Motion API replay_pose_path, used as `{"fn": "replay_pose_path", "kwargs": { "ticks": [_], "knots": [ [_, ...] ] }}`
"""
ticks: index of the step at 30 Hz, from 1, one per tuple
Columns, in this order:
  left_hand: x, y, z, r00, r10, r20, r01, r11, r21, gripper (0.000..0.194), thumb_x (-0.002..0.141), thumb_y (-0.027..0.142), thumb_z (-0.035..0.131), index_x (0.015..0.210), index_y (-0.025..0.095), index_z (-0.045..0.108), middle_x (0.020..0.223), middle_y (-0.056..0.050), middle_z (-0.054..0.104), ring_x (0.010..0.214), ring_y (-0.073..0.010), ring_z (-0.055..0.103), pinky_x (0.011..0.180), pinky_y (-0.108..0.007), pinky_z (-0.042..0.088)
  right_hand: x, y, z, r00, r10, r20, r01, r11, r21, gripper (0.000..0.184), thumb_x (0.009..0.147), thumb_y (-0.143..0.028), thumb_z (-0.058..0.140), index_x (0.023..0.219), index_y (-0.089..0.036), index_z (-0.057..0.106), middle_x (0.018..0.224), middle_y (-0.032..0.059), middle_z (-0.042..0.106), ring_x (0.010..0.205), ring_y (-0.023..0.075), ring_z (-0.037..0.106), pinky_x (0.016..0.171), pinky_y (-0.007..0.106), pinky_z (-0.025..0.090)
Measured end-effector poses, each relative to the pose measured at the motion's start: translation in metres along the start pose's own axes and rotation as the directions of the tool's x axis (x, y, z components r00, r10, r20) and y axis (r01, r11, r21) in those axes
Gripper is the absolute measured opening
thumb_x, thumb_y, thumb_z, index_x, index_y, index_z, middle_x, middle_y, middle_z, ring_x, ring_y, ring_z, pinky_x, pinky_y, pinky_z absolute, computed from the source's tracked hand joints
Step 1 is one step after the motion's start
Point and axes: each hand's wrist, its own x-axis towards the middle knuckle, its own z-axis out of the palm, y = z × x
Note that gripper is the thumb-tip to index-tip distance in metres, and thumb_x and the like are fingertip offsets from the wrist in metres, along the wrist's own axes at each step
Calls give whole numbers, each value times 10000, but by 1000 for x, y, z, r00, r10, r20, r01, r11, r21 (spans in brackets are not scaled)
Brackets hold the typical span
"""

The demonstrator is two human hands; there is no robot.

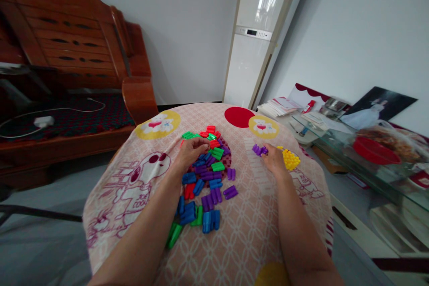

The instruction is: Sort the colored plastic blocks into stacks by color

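Observation:
My left hand [191,151] reaches over the left part of a loose heap of glossy plastic toy pieces, with thumb and fingertips drawn together; what lies between them, if anything, is hidden. Close to those fingertips lies a red piece [214,144]. Around it are green pieces [217,153], blue pieces [189,178] and purple pieces [212,175], mostly shaped like paired tubes. My right hand [274,159] has its fingers closed on one end of a short row of purple toy pieces [257,149]. Just right of that hand sits a block of joined yellow pieces [291,160].
A patterned cloth covers the round table [248,237]. Along the right stands a glass-topped cabinet [348,156] with papers, a red bowl [375,149] and a photo. A wooden bench [73,49] is at the left, and a tall white air conditioner [248,62] stands behind.

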Motion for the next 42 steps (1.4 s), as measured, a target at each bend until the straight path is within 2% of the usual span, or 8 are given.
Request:
{"fn": "replay_pose_path", "kwargs": {
  "ticks": [6,13,20,25,29,33,36,42],
  "knots": [
    [0,-1,0,1000,-26,-2,26,999,-26,339,687,442,724,858,150,713,764,-46,709,698,-179,642,620,-272,476,2,1,7,1000,22,20,-23,996,83,501,761,-113,578,1253,-141,672,1185,145,732,1077,252,688,989,380,504],
    [0,-4,-2,999,-39,-16,39,999,6,363,705,450,712,901,145,721,748,-45,705,652,-166,623,551,-249,424,4,7,10,1000,13,24,-17,986,164,525,723,-96,533,1214,-188,693,1066,81,763,952,200,699,893,317,528],
    [2,-9,-9,999,-39,-33,37,998,-51,384,694,470,733,890,142,709,781,-57,724,691,-178,665,626,-280,513,2,5,10,1000,-2,31,-2,992,126,573,702,-109,532,1255,-150,677,922,67,757,819,200,687,822,322,536],
    [2,-9,-21,994,-17,-110,4,993,-120,361,667,411,756,898,141,689,786,-45,722,689,-169,671,686,-305,551,-2,-3,5,991,-5,-134,7,1000,16,544,729,-136,518,1248,-135,680,1064,129,745,934,240,685,884,364,523],
    [3,-10,-18,998,56,-41,-50,988,144,281,713,387,692,882,163,714,759,-44,724,661,-181,656,656,-308,528,-7,-20,4,962,-11,-274,34,996,79,393,829,-189,462,1110,-159,734,994,128,754,897,234,689,861,340,526],
    [2,-12,-3,989,115,91,-146,840,523,225,713,351,698,871,198,743,872,-62,763,809,-235,686,762,-339,519,-14,-47,17,969,-195,-152,225,949,220,375,879,-224,459,1129,-146,728,1017,140,743,934,240,685,891,359,532],
    [1,-15,3,981,133,144,-195,720,666,240,706,289,700,923,198,749,946,-73,770,881,-256,685,800,-344,505,-22,-67,35,928,-368,-51,364,873,326,439,909,-252,481,1306,-165,646,1219,154,689,1134,256,634,1011,408,497],
    [3,-18,-9,982,187,-22,-116,697,708,314,777,154,528,991,194,754,969,-84,772,923,-255,691,833,-338,504,-32,-93,64,867,-480,135,412,842,349,530,954,-314,503,1471,-195,496,1537,160,449,1407,293,423,1161,494,356]
  ]
}}
